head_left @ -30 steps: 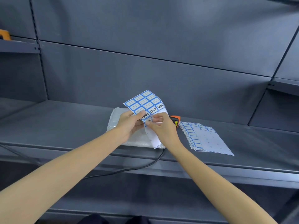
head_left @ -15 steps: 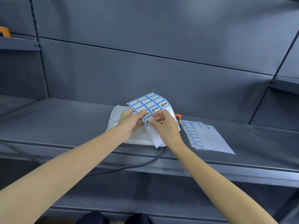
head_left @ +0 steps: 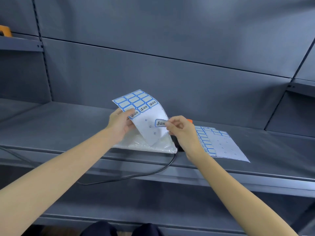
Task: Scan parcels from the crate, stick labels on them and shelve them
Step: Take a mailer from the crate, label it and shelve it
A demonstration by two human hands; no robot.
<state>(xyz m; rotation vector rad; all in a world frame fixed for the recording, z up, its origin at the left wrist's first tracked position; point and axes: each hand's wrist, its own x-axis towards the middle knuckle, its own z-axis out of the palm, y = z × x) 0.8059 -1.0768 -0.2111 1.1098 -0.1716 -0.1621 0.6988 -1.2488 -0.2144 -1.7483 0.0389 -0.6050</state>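
Observation:
My left hand point(head_left: 120, 124) holds a sheet of blue-bordered labels point(head_left: 136, 104) upright by its left edge, above a white plastic parcel point(head_left: 144, 145) lying on the grey shelf point(head_left: 59, 126). My right hand point(head_left: 180, 129) pinches a single peeled label point(head_left: 159, 123) with dark writing, held just in front of the sheet's bare backing. A black and orange scanner point(head_left: 189, 120) lies behind my right hand, mostly hidden.
A stack of used label sheets point(head_left: 219, 143) lies on the shelf to the right of the parcel. The scanner's black cable point(head_left: 136, 176) hangs over the shelf's front edge. An orange object point(head_left: 5, 30) sits on the upper left shelf.
My right hand has peeled one written label off the sheet and drawn it to the right. The sheet has tilted with its backing now showing.

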